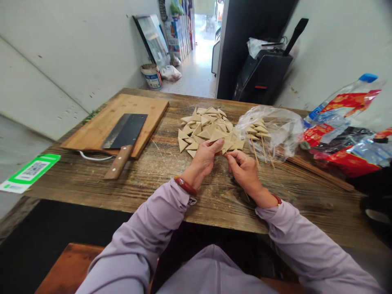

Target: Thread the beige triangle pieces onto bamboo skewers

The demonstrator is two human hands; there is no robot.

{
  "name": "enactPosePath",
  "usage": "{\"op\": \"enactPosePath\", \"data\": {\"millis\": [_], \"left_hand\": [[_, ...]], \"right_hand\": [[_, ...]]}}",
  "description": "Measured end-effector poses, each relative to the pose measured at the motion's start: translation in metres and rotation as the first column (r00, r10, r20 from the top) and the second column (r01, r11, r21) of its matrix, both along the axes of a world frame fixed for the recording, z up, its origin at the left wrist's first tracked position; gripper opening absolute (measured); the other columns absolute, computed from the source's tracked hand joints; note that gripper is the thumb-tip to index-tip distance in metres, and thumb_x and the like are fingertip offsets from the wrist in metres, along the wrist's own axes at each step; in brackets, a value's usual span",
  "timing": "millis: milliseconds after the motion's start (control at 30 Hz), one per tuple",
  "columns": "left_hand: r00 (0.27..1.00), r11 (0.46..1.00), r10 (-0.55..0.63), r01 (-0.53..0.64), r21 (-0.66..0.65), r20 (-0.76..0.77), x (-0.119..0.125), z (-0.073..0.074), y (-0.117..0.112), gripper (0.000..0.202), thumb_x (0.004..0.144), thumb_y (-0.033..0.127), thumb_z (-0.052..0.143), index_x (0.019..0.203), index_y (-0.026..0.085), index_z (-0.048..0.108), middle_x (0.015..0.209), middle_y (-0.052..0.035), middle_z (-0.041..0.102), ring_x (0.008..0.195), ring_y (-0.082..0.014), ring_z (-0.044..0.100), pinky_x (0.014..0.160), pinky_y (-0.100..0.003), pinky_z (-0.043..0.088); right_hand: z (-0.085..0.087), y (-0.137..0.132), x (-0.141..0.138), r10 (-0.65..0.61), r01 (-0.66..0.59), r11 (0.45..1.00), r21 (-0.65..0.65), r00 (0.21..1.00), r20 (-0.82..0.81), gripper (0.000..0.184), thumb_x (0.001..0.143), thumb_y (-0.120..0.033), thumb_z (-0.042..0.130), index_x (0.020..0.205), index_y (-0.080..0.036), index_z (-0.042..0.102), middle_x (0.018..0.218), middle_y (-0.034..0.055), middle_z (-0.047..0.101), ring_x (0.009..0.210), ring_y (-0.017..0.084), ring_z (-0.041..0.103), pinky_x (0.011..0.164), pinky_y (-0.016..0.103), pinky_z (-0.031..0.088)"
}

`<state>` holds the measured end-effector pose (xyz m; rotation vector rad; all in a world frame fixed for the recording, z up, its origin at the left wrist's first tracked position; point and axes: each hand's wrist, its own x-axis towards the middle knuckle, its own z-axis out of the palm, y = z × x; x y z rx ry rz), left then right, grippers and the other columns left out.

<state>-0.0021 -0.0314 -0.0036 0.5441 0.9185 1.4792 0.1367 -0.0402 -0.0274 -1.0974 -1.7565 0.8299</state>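
Observation:
On the wooden table [165, 179] lies a heap of flat tan triangular slices [208, 124]; I cannot tell what they are made of. At the near edge of the heap, my left hand [204, 158] pinches one of these slices between thumb and fingers. Close beside it, my right hand [244, 168] has its fingers closed around a thin wooden skewer [247, 197], its tip pointing at the slice. Whether the tip has entered the slice is hidden by the fingers. A clear plastic bag [281, 122] with skewered triangles [259, 130] rests right of the heap.
A cleaver [127, 132] lies on a cutting board [143, 104] at the left. Loose skewers [315, 173] are spread at the right, near a plastic bottle [346, 94] and red-and-clear packaging [352, 159]. A green QR-code card [32, 171] sits at the left edge.

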Motion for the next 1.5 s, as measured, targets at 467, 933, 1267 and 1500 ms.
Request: {"op": "enactPosePath", "data": {"millis": [467, 933, 1267, 1500], "left_hand": [[0.994, 0.997, -0.077, 0.076, -0.015, -0.083, 0.0, -0.001, 0.0, 0.027, 0.066, 0.034, 0.086, 0.076, 0.015, 0.07, 0.073, -0.0002, 0.066, 0.064, -0.0084, 0.056, 0.061, -0.022, 0.041], [0.977, 0.989, 0.117, -0.097, 0.115, -0.176, -0.02, 0.002, 0.009, 0.029, 0.068, 0.035, 0.085, 0.062, 0.014, 0.064, 0.062, 0.0022, 0.056, 0.059, -0.0075, 0.047, 0.058, -0.021, 0.039], [0.969, 0.987, 0.133, -0.11, 0.119, -0.209, -0.018, 0.001, 0.011, 0.031, 0.07, 0.036, 0.084, 0.058, 0.015, 0.064, 0.06, 0.002, 0.051, 0.06, -0.0084, 0.045, 0.059, -0.022, 0.037], [0.968, 0.984, 0.113, -0.078, 0.158, -0.225, -0.016, 0.001, 0.008, 0.036, 0.064, 0.04, 0.086, 0.055, 0.015, 0.062, 0.058, 0.0027, 0.051, 0.06, -0.0085, 0.043, 0.061, -0.023, 0.037]], "right_hand": [[0.001, 0.002, 0.003, -0.007, 0.005, 0.999, -0.037, 0.999, -0.049, 0.027, 0.091, -0.043, 0.056, 0.082, -0.02, 0.067, 0.053, -0.0029, 0.055, 0.051, 0.013, 0.049, 0.05, 0.026, 0.037], [0.001, -0.003, 0.0, 0.062, -0.062, 0.997, -0.036, 0.998, 0.0, 0.025, 0.089, -0.04, 0.056, 0.076, -0.021, 0.064, 0.049, -0.0037, 0.051, 0.049, 0.013, 0.047, 0.052, 0.027, 0.036], [0.0, -0.004, 0.0, 0.05, -0.05, 0.998, -0.035, 0.999, -0.005, 0.024, 0.09, -0.04, 0.056, 0.078, -0.022, 0.065, 0.051, -0.0031, 0.052, 0.051, 0.014, 0.049, 0.051, 0.027, 0.037], [0.0, -0.002, 0.0, 0.033, -0.033, 0.999, -0.028, 0.999, -0.01, 0.025, 0.09, -0.041, 0.057, 0.076, -0.022, 0.064, 0.051, -0.0029, 0.052, 0.051, 0.014, 0.049, 0.051, 0.028, 0.037]]}}
